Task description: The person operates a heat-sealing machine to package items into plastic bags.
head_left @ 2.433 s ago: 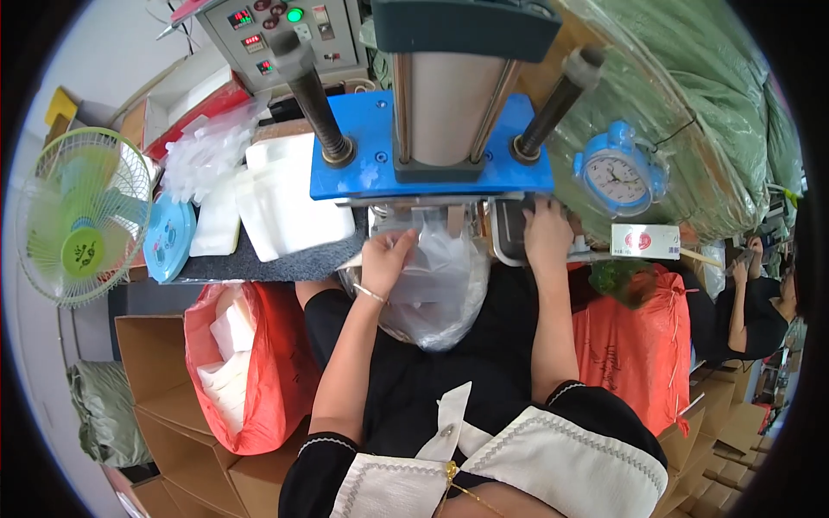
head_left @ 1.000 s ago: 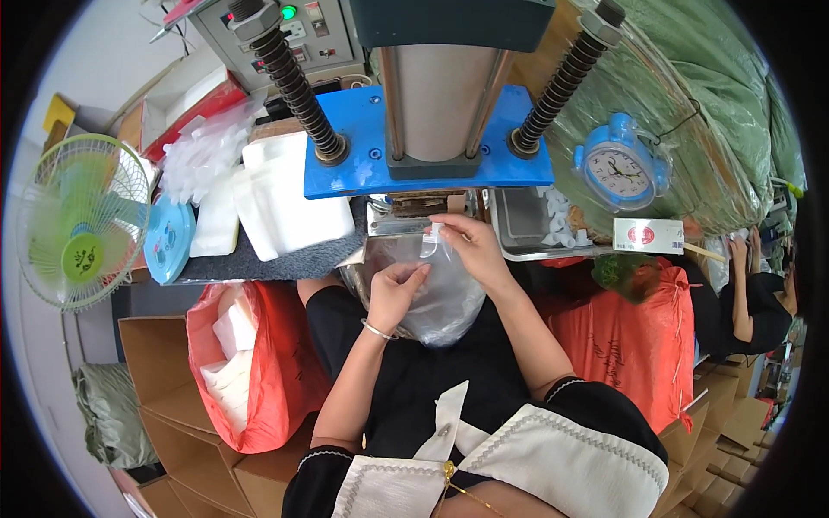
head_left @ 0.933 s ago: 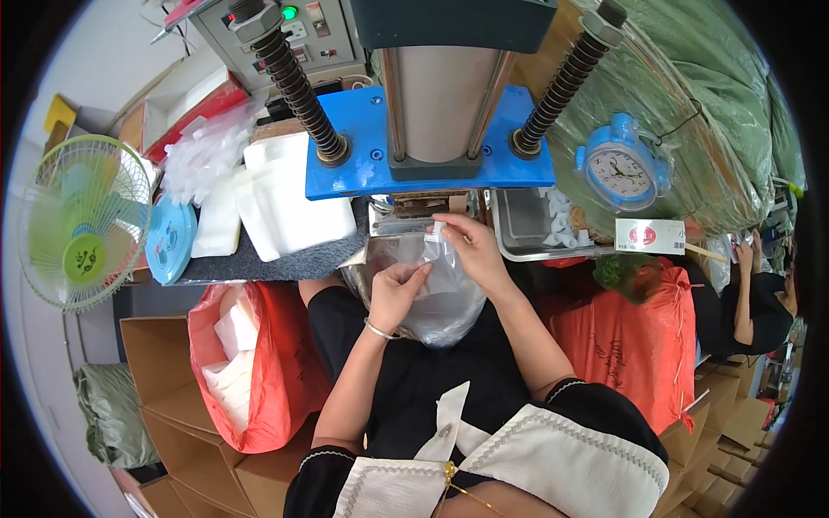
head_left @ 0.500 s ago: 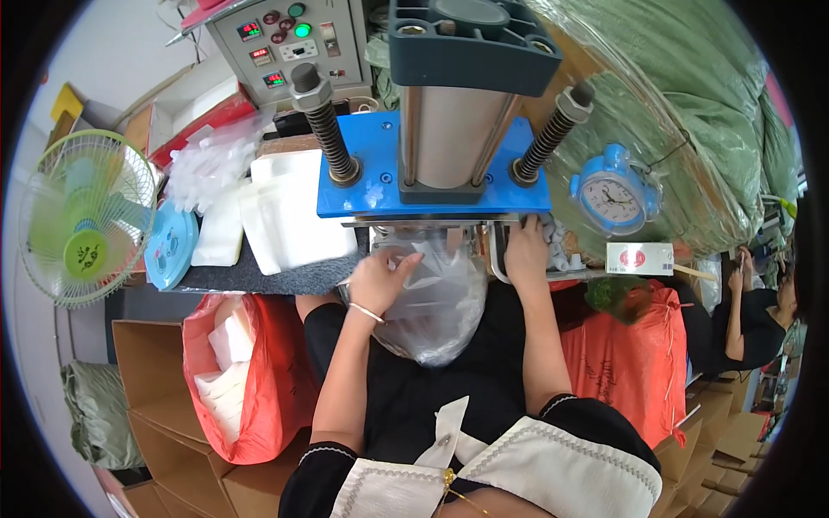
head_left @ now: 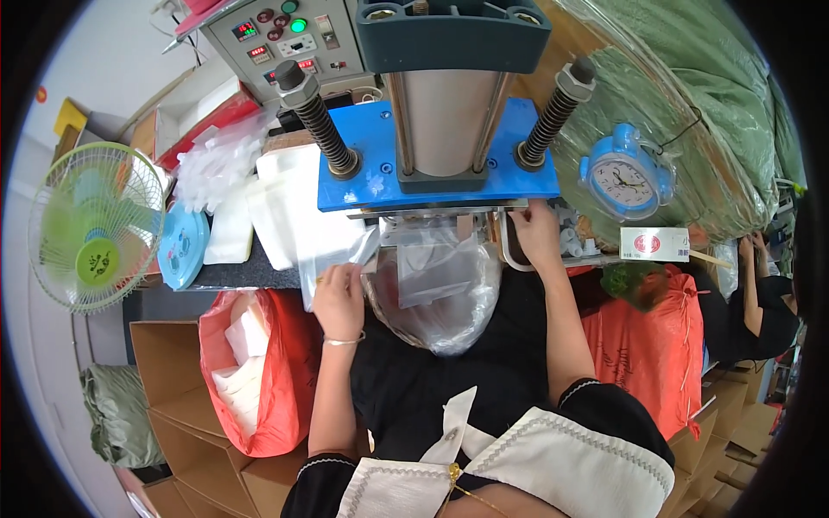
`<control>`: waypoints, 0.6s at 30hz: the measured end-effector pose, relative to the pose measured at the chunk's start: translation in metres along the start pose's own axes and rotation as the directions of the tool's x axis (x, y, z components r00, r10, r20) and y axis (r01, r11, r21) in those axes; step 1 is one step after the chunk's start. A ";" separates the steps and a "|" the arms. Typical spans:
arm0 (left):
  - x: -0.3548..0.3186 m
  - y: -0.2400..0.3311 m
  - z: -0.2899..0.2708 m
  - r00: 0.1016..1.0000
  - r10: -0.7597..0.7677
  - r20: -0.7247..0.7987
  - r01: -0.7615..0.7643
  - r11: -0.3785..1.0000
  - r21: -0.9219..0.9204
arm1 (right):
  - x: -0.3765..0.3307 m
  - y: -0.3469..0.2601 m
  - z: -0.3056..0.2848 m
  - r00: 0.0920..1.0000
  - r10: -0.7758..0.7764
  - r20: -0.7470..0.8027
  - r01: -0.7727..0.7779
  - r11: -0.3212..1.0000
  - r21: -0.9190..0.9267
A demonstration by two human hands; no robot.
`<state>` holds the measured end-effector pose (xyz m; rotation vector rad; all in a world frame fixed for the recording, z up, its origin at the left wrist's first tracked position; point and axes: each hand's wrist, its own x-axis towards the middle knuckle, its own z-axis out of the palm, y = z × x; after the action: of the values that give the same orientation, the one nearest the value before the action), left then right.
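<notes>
Plastic bag (head_left: pixel 325 258) sits pinched by the left hand (head_left: pixel 338 306); the right hand's (head_left: pixel 539 236) grip I cannot tell.

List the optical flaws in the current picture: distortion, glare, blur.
Head view: fisheye curvature, black corners; head view: glare nearly washes out the pale plastic sheets and glints on the clear plastic bag; head view: blur inside the green desk fan.

I note a pale wall (head_left: pixel 121 52) at my left, open cardboard boxes (head_left: pixel 183 363) below, green sheeting (head_left: pixel 682 39) upper right.
</notes>
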<state>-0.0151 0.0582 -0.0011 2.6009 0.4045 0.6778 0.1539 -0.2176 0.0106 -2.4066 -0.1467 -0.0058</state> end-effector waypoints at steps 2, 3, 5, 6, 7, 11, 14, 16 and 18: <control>0.012 0.027 -0.031 0.999 -0.036 0.025 0.038 0.997 -0.066 | -0.013 0.012 -0.002 0.999 0.003 -0.036 0.005 0.977 0.213; 0.011 0.039 -0.041 0.999 -0.039 0.034 0.042 0.997 -0.070 | -0.024 0.016 -0.004 0.998 0.003 -0.064 0.025 0.907 0.421; 0.006 0.061 -0.048 0.977 -0.083 0.196 0.163 0.883 -0.440 | -0.048 -0.013 -0.003 0.994 -0.065 0.090 -0.007 0.774 0.633; 0.004 0.069 -0.045 0.971 -0.033 0.236 0.145 0.869 -0.473 | -0.055 -0.029 -0.001 0.974 -0.159 0.161 0.013 0.751 0.661; 0.002 0.068 -0.035 0.913 -0.067 0.403 0.269 0.842 -0.467 | -0.057 -0.053 -0.011 0.943 -0.296 0.154 0.178 0.837 0.517; -0.003 0.065 0.001 0.872 -0.109 0.476 0.368 0.788 -0.493 | -0.034 -0.075 -0.011 0.743 -0.635 0.212 0.610 0.772 0.177; -0.006 0.068 0.021 0.845 -0.152 0.512 0.461 0.692 -0.555 | -0.028 -0.067 0.006 0.729 -0.628 0.273 0.602 0.778 0.180; -0.010 0.062 0.039 0.831 -0.158 0.534 0.527 0.532 -0.662 | -0.029 -0.061 0.021 0.843 -0.487 0.227 0.399 0.851 0.342; -0.007 0.059 0.041 0.803 -0.180 0.568 0.573 0.498 -0.652 | -0.037 -0.058 0.023 0.904 -0.382 0.195 0.304 0.891 0.336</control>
<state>0.0103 -0.0088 -0.0093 1.5924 0.3970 0.0386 0.1101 -0.1629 0.0304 -2.0401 -0.6521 0.1539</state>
